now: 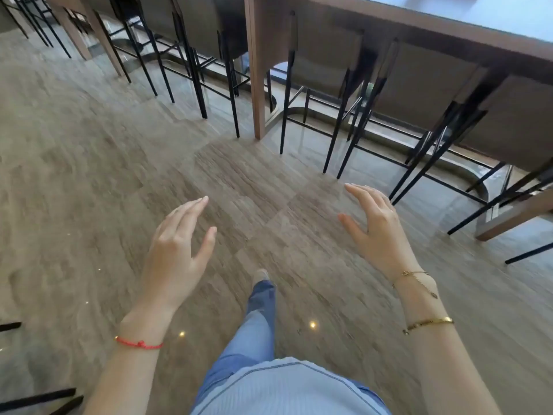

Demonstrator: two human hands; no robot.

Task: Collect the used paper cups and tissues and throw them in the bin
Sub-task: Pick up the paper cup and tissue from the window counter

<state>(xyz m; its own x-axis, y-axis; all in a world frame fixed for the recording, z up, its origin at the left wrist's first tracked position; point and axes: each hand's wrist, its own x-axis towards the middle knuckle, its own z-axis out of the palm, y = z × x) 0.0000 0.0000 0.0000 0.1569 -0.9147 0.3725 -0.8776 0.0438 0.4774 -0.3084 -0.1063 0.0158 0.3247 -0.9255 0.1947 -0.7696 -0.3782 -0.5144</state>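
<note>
My left hand [176, 244] is held out over the wood-patterned floor with its fingers apart and nothing in it. My right hand [374, 229] floats at the same height to the right, fingers spread and likewise holding nothing. A red thread circles my left wrist and gold bracelets hang on my right one. No paper cup, tissue or bin shows anywhere in the head view.
A long wooden table [419, 31] runs along the upper right, with dark chairs [329, 64] on thin black legs tucked under it. More black chair legs [143, 55] stand at the upper left. My leg in blue jeans [257, 322] steps forward between my arms.
</note>
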